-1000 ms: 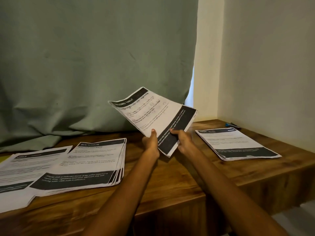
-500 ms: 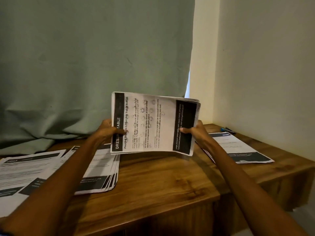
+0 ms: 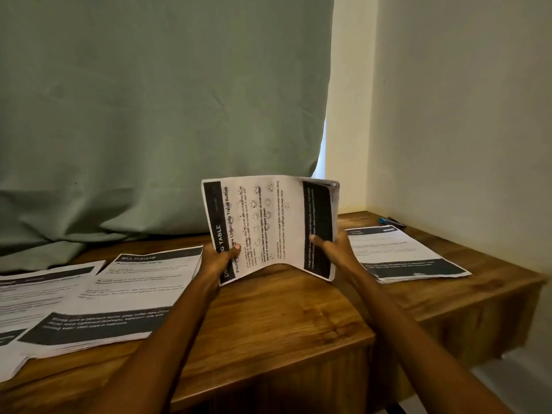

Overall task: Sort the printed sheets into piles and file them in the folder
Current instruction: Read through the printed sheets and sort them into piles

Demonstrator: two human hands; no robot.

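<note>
- Left hand [image 3: 219, 258] clamped on the left edge of a bundle of white printed sheets with black header bands [image 3: 268, 225], thumb across the front.
- Right hand [image 3: 333, 249] gripping the right edge, thumb on the black band.
- Bundle held on edge above the brown wooden table [image 3: 283, 318], turned sideways and bowed in the middle.
- Left of it, flat on the wood, a thick fanned pile headed MULTI-ROOM [image 3: 131, 297]; another pile [image 3: 33, 297] at the far left, partly overlapped.
- Right, a thinner printed pile [image 3: 403, 255] lying flat.
- Blue pen [image 3: 391, 221] by the cream wall; green curtain [image 3: 149, 115] behind.
</note>
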